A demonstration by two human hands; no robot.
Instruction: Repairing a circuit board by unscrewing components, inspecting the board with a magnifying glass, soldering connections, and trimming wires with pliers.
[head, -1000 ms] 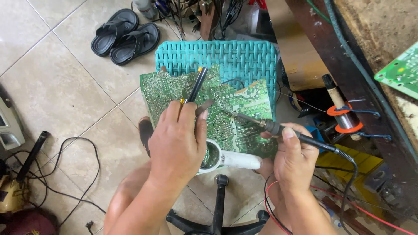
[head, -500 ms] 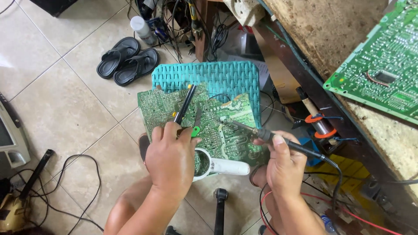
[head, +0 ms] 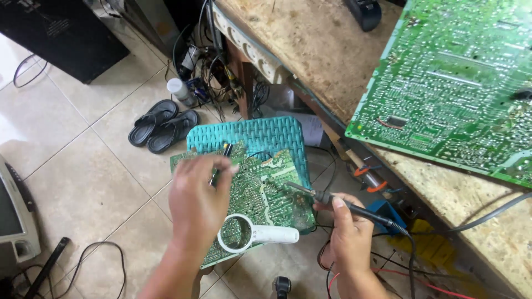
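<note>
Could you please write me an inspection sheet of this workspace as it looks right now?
Surface: teal woven stool on a tiled floor, bearing the work.
Job's things: green circuit board lying on the stool; white magnifying glass resting on its near edge.
Clutter: black sandals and a white bottle on the floor.
Grippers: left hand holds a dark, thin tool over the board; right hand grips a soldering iron, tip toward the board.
Cables: iron's black cord trails down; a red wire beside it; tangled wires under the bench.
Surroundings: worn wooden bench carrying a larger green circuit board.
</note>
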